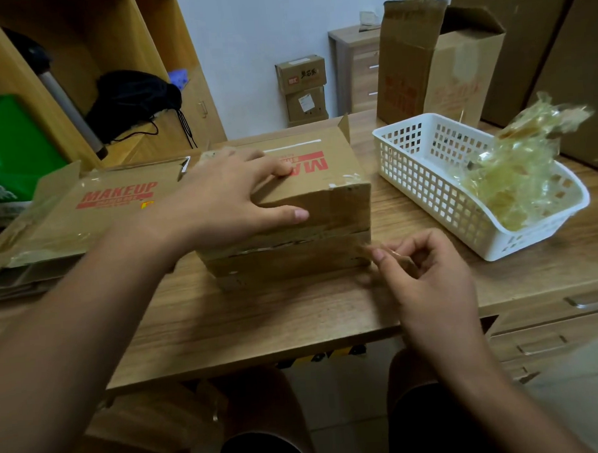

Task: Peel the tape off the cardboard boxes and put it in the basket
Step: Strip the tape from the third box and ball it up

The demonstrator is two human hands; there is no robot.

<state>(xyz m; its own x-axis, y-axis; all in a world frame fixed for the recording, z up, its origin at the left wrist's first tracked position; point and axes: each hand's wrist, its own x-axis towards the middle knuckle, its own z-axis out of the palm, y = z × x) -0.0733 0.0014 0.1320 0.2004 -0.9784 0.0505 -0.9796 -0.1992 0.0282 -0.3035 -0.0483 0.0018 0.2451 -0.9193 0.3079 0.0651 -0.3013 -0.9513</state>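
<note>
The box (290, 206) is held down by the left hand (228, 202), fingers flat. The tape strip (396, 254) at its near right corner is pinched by the right hand (426, 275). It could easily get snapped if it's yanked too hard toward the basket (426, 186) on the right.

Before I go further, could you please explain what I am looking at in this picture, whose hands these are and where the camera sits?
There is no machine here: one camera worn on a person's head looks down at their two bare hands. The left hand presses flat on a cardboard box standing on the wooden desk. The right hand pinches a clear tape strip at the box's lower right corner. A flattened box lies to the left; the white basket on the right holds crumpled tape.
</note>
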